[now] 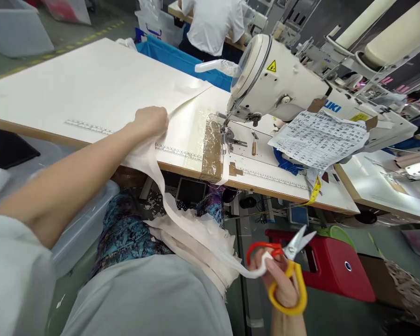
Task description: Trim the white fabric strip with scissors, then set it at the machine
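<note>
My left hand (150,122) is closed on a long white fabric strip (173,210) at the table's front part. From there the strip hangs over the edge, crosses my lap and runs to my right hand (282,282). That hand grips scissors (296,245) with one red and one yellow handle, their blades apart and pointing up to the right. The strip's end is also pinched in its fingers. A pile of pale fabric pieces (196,242) lies on my lap beneath the strip. Behind my left fist, a fold of white material (191,97) reaches across the table.
A sewing machine (283,88) stands on the white table (56,88), with a written paper sheet (320,137) on its front. A small wooden-handled tool (254,145) lies near the needle. A red stool (339,268) is at right. Another person (215,25) sits beyond a blue bin (171,53).
</note>
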A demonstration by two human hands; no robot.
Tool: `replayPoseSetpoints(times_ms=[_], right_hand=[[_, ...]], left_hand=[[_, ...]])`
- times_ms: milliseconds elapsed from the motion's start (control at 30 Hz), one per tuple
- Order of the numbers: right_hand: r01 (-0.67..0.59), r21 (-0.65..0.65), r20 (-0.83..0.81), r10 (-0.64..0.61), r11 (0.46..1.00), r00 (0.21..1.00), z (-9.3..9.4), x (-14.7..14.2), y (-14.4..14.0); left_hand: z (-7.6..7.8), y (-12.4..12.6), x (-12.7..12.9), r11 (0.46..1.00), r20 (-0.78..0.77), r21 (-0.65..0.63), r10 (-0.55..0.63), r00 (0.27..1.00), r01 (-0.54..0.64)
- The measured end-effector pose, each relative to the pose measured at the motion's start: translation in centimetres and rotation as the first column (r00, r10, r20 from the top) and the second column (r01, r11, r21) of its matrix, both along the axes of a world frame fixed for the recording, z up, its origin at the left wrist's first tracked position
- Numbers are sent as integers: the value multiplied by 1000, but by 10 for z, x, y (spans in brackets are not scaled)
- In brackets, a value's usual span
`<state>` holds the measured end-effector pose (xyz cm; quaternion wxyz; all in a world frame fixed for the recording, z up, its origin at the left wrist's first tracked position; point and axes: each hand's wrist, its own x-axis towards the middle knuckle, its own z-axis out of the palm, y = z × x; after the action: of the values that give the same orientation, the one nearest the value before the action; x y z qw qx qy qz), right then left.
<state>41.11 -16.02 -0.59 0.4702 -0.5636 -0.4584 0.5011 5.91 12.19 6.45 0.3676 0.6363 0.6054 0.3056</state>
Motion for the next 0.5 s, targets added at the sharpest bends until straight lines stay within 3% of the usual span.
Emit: replayPoseSetpoints(times_ms=[133,200,267,400,500], right_hand=[[91,-228,97,-70,969,993,-1,61,-44],[126,-368,252,-32,921,967,-6,88,-67],[178,-433,419,23,884,908,-12,103,-80],[102,-453,591,213,885,778,-24,90,-70],[4,-384,646,265,923,716,-28,45,-41]], left_hand=[[-16,-62,-15,998,187,-22,59,981,-56],[-35,-101,-26,992,505,-121,81,859,-23],[-61,-138,-35,968,616,-250,136,776,29],[-106,-195,-35,871,546,-445,77,834,210],[-116,-220,-17,825,536,-487,24,844,286]])
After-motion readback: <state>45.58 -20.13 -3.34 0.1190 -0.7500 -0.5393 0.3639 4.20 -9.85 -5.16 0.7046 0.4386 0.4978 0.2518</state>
